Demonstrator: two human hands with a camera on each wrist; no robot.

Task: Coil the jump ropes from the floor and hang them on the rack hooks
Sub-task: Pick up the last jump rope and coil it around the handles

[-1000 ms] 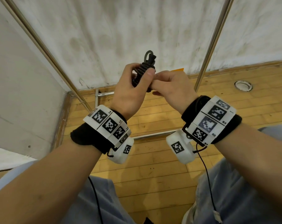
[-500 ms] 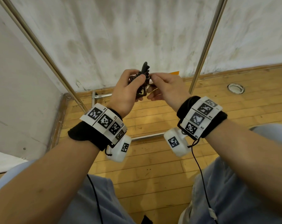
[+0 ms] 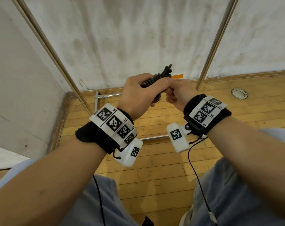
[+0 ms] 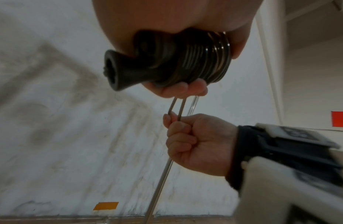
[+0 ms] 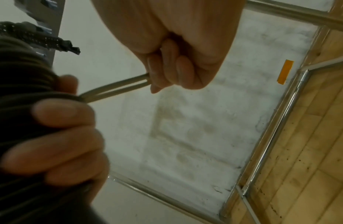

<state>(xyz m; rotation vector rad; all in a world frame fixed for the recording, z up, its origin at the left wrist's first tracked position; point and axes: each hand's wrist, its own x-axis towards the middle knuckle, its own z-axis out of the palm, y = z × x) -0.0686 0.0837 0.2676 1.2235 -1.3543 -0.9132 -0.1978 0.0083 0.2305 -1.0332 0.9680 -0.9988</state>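
Observation:
A dark jump rope [image 3: 156, 79] is wound in tight turns around its black handles [image 4: 128, 72]. My left hand [image 3: 138, 93] grips this bundle [image 4: 201, 60] at chest height in front of the wall, with a handle end [image 3: 168, 70] poking up past the thumb. My right hand [image 3: 179, 93] is fisted just right of it and pinches a short doubled loop of the cord [image 4: 176, 110] that comes out of the coil [image 5: 116, 87]. The loop is pulled taut between the two hands. No rack hooks are plainly visible.
Two slanted metal rack poles [image 3: 57, 57] [image 3: 215, 41] rise on either side of my hands, with low rails [image 3: 109, 95] on the wooden floor [image 3: 154, 173]. A stained white wall [image 3: 130, 38] stands behind. A round floor socket [image 3: 239, 93] lies at right, and orange tape [image 3: 177, 76] marks the wall.
The bundle has tipped from upright to slanted and dropped a little with both hands. My right hand has gone from fingertips on the coil to a fist pulling a cord loop.

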